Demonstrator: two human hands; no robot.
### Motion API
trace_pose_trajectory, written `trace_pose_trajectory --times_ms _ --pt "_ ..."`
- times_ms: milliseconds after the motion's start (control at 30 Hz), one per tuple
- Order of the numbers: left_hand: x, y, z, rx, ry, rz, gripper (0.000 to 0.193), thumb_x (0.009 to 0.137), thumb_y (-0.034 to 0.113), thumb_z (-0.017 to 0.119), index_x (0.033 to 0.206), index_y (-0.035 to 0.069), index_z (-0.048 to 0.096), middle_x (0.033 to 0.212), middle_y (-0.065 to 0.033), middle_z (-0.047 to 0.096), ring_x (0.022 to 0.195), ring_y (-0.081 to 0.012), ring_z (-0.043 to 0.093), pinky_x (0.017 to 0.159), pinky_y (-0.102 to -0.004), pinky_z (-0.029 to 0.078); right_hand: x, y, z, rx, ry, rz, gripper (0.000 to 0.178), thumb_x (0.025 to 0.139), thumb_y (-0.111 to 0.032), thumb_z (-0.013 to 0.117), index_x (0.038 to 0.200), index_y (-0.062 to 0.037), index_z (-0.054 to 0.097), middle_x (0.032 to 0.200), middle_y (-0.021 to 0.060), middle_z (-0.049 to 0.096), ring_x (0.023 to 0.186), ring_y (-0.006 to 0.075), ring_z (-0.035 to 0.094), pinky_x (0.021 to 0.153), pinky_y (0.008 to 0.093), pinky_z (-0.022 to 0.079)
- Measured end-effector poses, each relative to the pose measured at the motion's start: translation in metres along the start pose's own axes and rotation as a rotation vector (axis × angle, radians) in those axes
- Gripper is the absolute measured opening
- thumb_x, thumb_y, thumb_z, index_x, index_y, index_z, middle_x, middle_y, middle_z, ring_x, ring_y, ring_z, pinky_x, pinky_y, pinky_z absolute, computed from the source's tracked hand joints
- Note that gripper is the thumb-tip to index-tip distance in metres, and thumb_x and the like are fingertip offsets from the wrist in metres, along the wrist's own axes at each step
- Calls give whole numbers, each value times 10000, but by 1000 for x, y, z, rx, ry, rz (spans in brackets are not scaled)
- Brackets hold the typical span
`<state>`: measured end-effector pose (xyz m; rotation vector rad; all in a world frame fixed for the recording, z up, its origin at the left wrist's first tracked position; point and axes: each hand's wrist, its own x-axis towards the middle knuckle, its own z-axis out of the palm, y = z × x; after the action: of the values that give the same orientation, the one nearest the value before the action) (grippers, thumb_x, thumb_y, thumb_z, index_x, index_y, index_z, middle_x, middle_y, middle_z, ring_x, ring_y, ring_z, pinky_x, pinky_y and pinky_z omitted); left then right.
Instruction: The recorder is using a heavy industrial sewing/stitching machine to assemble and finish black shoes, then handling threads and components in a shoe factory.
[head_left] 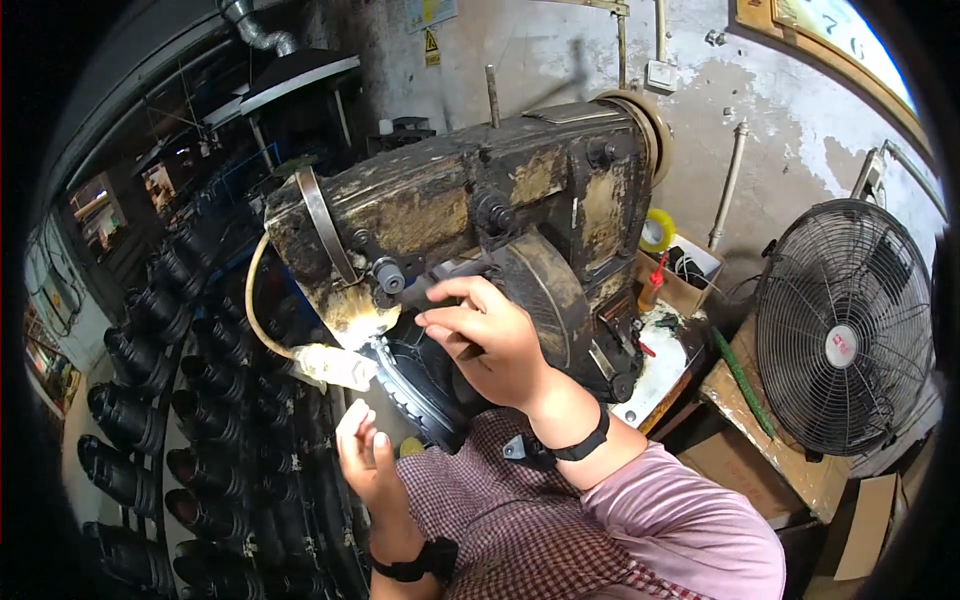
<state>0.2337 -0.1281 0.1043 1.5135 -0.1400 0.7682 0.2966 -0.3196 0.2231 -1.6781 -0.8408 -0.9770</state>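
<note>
A black shoe point(432, 378) sits under the head of a large, worn sewing machine point(410, 215), its pale-edged sole turned to the left. My right hand point(490, 335) is raised above the shoe, in front of the machine's side. Its fingers are bent and apart, and I see nothing held between them. Just left of the sole is my left hand point(368, 458), fingers up and thumb apart, with nothing visible in it. A small lit lamp point(338, 367) shines on the stitching area, where the needle is hard to make out in the glare.
Racks of black shoes point(205, 430) fill the left side. To the right stand a large black fan point(845, 335) and a cardboard box point(690, 270) beside a red-tipped bottle point(654, 282) and a yellow tape roll point(657, 231). A flywheel point(655, 135) is at the machine's far end.
</note>
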Motion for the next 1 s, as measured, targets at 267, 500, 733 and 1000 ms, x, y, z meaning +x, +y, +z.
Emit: trace_pose_trajectory --times_ms 267,500,733,1000 --pt "4 27 8 132 -160 211 341 934 160 558 1223 -17 526 1166 -113 591 1019 -162 583 893 -292 454 27 19 -6 547 -229 393 166 922 -160 553 807 -43 583 777 17 604 648 61 529 587 220 435" --pt "-15 17 -14 121 -110 -15 279 921 74 519 1190 5 551 1192 -107 599 991 -158 611 911 -300 469 32 38 1 401 -293 487 189 928 -205 537 778 -89 538 597 -63 431 513 35 361 467 214 284" --pt "-39 -23 -103 571 -122 -130 341 886 112 579 1208 4 549 1166 -132 604 992 -217 609 893 -324 463 16 8 -23 613 -323 775 211 978 -221 486 808 -97 492 629 -35 446 484 46 387 426 179 281" --pt "-92 -97 -277 1365 243 -251 574 789 213 659 1241 -83 463 1284 -290 463 1194 -439 440 1026 -471 355 -20 2 -25 725 -129 612 214 953 -218 512 863 -30 559 812 90 592 523 74 398 427 203 263"
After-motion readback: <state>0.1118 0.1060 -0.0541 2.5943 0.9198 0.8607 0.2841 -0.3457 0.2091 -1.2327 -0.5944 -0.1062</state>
